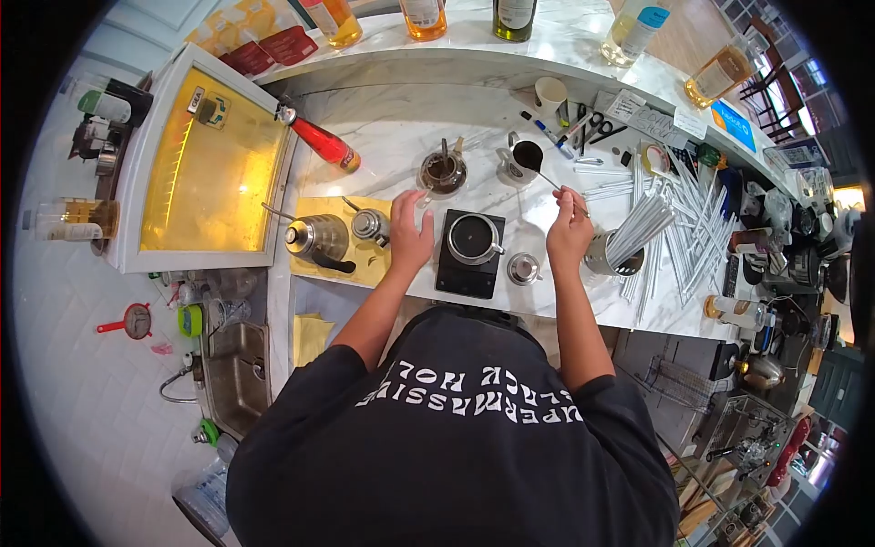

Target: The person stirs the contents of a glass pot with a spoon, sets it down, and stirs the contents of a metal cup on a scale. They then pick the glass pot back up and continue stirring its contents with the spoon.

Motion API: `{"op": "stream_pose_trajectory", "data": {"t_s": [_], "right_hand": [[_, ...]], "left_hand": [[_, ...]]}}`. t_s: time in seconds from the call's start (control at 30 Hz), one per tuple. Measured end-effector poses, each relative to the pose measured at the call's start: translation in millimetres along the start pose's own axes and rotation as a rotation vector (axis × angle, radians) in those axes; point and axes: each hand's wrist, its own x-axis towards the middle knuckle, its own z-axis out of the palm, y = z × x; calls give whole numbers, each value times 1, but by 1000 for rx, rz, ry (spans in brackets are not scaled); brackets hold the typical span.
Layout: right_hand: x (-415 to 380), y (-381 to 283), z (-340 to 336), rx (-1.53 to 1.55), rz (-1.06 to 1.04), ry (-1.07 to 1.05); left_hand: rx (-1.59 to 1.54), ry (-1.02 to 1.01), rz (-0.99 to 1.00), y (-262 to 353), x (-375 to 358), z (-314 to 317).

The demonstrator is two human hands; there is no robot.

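Observation:
My right hand [569, 228] pinches the handle of a thin metal spoon [548, 180], whose other end reaches to a metal pitcher [520, 162] of dark liquid. My left hand [412, 232] has its fingers apart at the handle of a glass teapot [444, 173]; whether it touches the handle is unclear. Something metal stands in the teapot's opening. Between my hands a cup of dark contents [472, 237] rests on a black scale [468, 281]. A small metal filter [523, 268] lies right of the scale.
Left are a gooseneck kettle [316, 239] and a small metal pot [367, 225] on a yellow cloth [301, 208]. A red bottle [321, 143] lies behind them. Right stands a straw holder [612, 255], with loose straws around it. Bottles line the raised ledge [547, 46].

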Motion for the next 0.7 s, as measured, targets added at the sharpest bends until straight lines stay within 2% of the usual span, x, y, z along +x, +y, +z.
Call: {"op": "stream_pose_trajectory", "data": {"t_s": [0.13,0.3,0.37,0.5,0.6,0.63,0.7], "right_hand": [[1,1,-2,60,83,-7],[-5,8,-7,183,286,-63],[-10,3,-8,202,397,-82],[-27,-3,-13,223,478,-200],[-49,-21,-19,224,495,-279],[-58,-32,-21,205,456,-291],[-75,-44,-27,213,415,-322]], "left_hand": [[33,-75,-189,-27,10,29],[74,-126,-452,-44,15,46],[99,-141,-494,-47,19,50],[137,-194,-576,-47,24,54],[159,-233,-613,-51,30,55],[208,-126,-526,-57,25,61],[157,-261,-546,-65,35,58]]}}
